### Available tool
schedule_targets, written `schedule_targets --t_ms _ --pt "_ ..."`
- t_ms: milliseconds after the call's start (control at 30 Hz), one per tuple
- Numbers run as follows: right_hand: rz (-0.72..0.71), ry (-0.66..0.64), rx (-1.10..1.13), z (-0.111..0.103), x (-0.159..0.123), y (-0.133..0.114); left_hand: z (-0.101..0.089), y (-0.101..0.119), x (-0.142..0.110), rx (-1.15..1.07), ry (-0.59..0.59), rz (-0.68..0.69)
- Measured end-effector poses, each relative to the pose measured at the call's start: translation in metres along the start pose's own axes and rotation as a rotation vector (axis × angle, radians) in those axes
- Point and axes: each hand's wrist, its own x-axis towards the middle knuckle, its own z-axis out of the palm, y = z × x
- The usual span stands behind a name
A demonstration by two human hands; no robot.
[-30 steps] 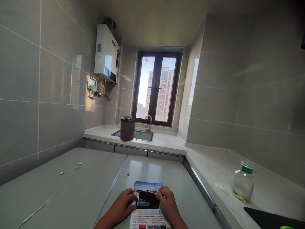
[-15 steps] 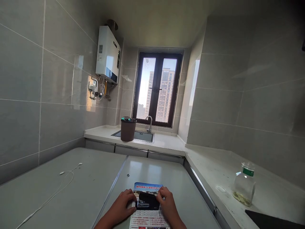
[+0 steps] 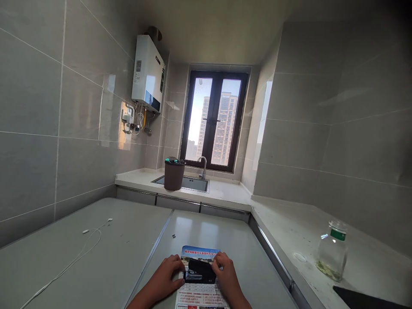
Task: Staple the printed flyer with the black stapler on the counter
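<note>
A black stapler (image 3: 200, 272) lies lengthwise across a printed leaflet (image 3: 201, 295) on the grey table, its top arm raised from the base at the left end. The fingers of my left hand (image 3: 167, 273) are closed around that left end, thumb at the near side. At the opposite end my right hand (image 3: 227, 271) pinches the stapler's rear, and its fingers hide that part. Just beyond the leaflet, small dark pieces that look like staples (image 3: 174, 236) rest on the tabletop.
A white cable (image 3: 75, 259) trails over the table's left half. On the right counter stand a glass jar (image 3: 331, 253) and a dark panel edge (image 3: 367, 298). A brown bin (image 3: 174, 177) stands by the sink (image 3: 201, 184).
A red bit beside my right fingertips, visible a second ago, is now out of sight. Both hands stay at the stapler almost unmoved; the camera view has shifted slightly.
</note>
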Motion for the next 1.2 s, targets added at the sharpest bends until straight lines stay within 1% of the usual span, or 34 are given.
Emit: schedule_targets --t_ms 233,533,733,1000,1100,1200 --pt "-0.010 0.002 -0.017 0.001 0.001 0.000 0.001 -0.003 0.000 -0.012 0.001 -0.017" --pt "-0.028 0.005 -0.049 0.001 0.001 -0.001 -0.002 0.001 0.000 -0.018 0.003 -0.018" --pt "-0.064 0.022 -0.115 0.000 0.001 -0.005 -0.001 0.000 0.000 -0.025 0.011 -0.004" --pt "-0.061 0.004 -0.126 -0.004 -0.002 -0.013 -0.001 0.001 -0.001 -0.064 0.010 -0.043" --pt "-0.066 -0.032 -0.082 -0.011 -0.004 -0.023 -0.001 -0.002 0.000 -0.071 0.022 -0.050" --pt "-0.072 -0.111 -0.040 -0.016 -0.007 -0.033 -0.001 -0.005 0.000 -0.090 0.031 -0.075"
